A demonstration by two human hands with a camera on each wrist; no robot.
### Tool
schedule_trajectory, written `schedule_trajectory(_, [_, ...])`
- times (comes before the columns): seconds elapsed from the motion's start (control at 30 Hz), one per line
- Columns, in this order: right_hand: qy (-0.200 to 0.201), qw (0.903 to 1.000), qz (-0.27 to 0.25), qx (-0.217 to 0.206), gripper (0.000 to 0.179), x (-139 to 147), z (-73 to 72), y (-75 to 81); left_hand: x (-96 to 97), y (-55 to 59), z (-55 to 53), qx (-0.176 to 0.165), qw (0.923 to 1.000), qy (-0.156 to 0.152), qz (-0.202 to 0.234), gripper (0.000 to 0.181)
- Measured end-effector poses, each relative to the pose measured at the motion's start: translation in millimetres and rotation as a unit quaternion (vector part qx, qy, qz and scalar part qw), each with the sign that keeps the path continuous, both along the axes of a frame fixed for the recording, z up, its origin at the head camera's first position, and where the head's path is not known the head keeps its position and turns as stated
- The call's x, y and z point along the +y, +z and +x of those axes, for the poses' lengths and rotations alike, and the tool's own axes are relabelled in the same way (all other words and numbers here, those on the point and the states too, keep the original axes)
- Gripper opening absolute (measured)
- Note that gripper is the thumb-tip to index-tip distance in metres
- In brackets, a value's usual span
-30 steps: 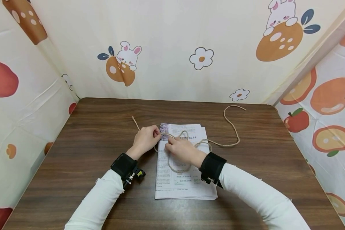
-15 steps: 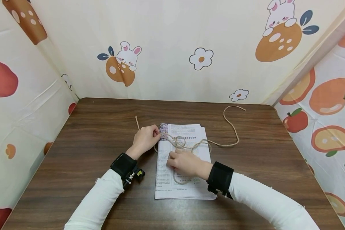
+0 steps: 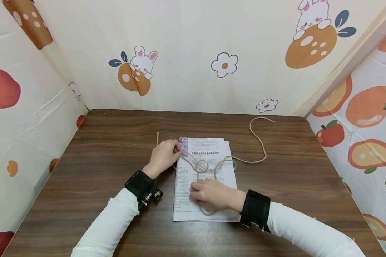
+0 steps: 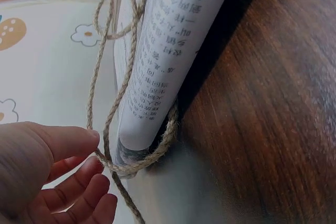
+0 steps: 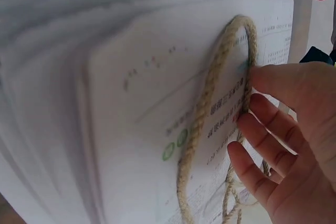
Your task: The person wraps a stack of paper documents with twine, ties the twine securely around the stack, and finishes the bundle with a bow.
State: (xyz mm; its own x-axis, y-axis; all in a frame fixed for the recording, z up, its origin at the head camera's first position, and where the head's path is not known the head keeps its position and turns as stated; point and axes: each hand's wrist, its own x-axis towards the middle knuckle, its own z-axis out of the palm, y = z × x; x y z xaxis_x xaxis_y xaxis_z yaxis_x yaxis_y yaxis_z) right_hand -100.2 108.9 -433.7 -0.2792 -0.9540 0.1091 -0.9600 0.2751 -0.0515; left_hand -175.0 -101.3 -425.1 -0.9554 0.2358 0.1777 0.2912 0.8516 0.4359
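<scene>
A folded stack of newspaper (image 3: 184, 203) lies on the table, with twine (image 3: 249, 162) passing round its left edge and across its top. At the far left corner of the stack, my left hand (image 3: 163, 155) pinches the twine (image 4: 126, 80) between thumb and forefinger. My right hand (image 3: 213, 193) is low over the printed page and pinches another stretch of the twine (image 5: 199, 114), which bends in a narrow loop beyond the fingertips. Between the hands, the twine forms a small round loop on the page. The right hand covers part of the strand.
The brown wooden table (image 3: 125, 125) extends on every side of the stack. A long tail of the twine curves over its right rear area. A short end sticks up behind the left hand. Printed cloth (image 3: 186, 82) hangs behind and at both sides.
My right hand has moved nearer the front edge of the stack, drawing the twine along. The loops on the page have shifted forward. My left hand stays put while the short end behind it has swung upright.
</scene>
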Motion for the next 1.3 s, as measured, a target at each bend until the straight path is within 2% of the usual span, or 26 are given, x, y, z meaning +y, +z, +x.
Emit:
schedule_trajectory(0.17, [0.004,0.9997,-0.015,-0.017,0.012,2,1.0,-1.6,5.2,3.6,6.5,0.029,0.9992,-0.026,-0.013,0.006])
schedule_trajectory(0.37, [-0.002,0.9992,-0.029,-0.03,0.011,4,-2.2,0.8,16.2,7.2,14.8,0.054,0.9942,-0.088,-0.032,0.007])
schedule_trajectory(0.5, [-0.006,0.9988,-0.036,-0.034,0.011,6,-3.8,2.9,22.9,9.0,21.1,0.054,0.9876,-0.134,-0.061,0.004])
schedule_trajectory(0.7, [-0.017,0.9977,-0.06,-0.026,0.009,14,-10.6,11.1,31.1,7.7,25.8,0.066,0.9725,-0.194,-0.111,0.008])
schedule_trajectory(0.87, [-0.053,0.9945,-0.091,-0.01,0.008,27,-22.1,15.5,34.7,6.1,26.5,0.069,0.9658,-0.204,-0.144,0.008])
schedule_trajectory(1.0, [-0.094,0.9893,-0.111,0.013,0.014,41,-33.0,17.3,35.8,4.9,25.3,0.076,0.9622,-0.207,-0.16,0.008])
schedule_trajectory(1.17, [-0.161,0.9777,-0.13,0.037,0.018,59,-45.6,19.2,35.8,2.6,24.5,0.087,0.959,-0.207,-0.173,0.009])
schedule_trajectory(1.3, [-0.221,0.9664,-0.125,0.038,0.019,73,-54.0,18.8,35.5,-0.6,24.5,0.107,0.9582,-0.203,-0.171,0.005])
